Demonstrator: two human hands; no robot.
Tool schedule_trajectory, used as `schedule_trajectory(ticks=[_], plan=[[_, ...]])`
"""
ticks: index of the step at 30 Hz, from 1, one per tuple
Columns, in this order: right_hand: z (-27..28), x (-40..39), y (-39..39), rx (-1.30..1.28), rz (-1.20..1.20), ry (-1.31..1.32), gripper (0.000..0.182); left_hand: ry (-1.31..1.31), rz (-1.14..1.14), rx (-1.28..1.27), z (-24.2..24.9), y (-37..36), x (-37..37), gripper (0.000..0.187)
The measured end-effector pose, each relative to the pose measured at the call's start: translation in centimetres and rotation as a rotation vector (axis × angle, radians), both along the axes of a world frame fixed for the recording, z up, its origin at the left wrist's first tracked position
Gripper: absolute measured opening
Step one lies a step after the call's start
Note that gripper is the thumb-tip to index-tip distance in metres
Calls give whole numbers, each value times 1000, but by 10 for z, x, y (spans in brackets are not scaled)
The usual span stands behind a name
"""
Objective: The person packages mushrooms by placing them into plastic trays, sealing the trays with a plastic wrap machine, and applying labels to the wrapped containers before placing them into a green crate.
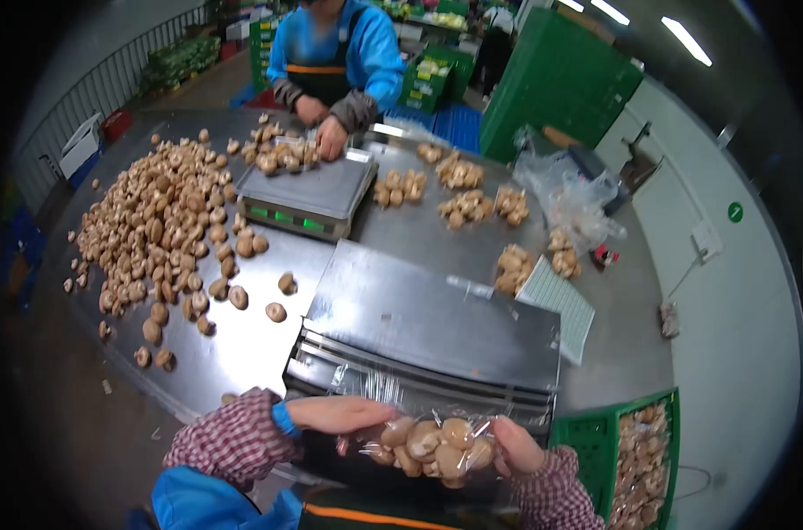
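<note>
I hold a tray of brown mushrooms point(432, 449) covered in clear film at the near edge of a steel wrapping machine point(432, 322). My left hand point(340, 413) lies flat over the pack's left and top side. My right hand point(515, 446) grips its right end. Cling film point(393, 389) stretches from the machine's roller slot down over the mushrooms. Both my wrists wear checked sleeve covers.
A big heap of loose mushrooms point(159, 225) covers the steel table at the left. A scale point(306, 193) stands beyond, where a person in blue point(335, 66) handles mushrooms. Wrapped packs point(463, 208) lie at the back right. A green crate of packs point(636, 455) sits at my right.
</note>
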State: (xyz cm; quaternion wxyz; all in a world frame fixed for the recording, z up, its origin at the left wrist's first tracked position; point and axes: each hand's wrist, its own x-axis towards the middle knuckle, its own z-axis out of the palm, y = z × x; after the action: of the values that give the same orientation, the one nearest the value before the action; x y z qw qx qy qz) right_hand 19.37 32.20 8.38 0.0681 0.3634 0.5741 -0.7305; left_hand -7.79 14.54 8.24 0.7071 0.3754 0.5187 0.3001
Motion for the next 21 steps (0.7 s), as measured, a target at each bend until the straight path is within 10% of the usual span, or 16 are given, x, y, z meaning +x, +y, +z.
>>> schedule_trajectory(ticks=[8, 15, 19, 21], plan=[[-80, 63, -54, 267, -324, -100, 36, -28, 1016, -45, -92, -84, 41, 23], [-117, 74, -85, 803, -597, -76, 29, 991, 884, 509, -106, -73, 80, 21], [-54, 95, -101, 53, -1021, 91, 25, 375, 1391, -68, -76, -104, 76, 29], [-73, 114, -132, 71, -984, 23, 24, 46, 1552, -18, -90, -151, 89, 28]])
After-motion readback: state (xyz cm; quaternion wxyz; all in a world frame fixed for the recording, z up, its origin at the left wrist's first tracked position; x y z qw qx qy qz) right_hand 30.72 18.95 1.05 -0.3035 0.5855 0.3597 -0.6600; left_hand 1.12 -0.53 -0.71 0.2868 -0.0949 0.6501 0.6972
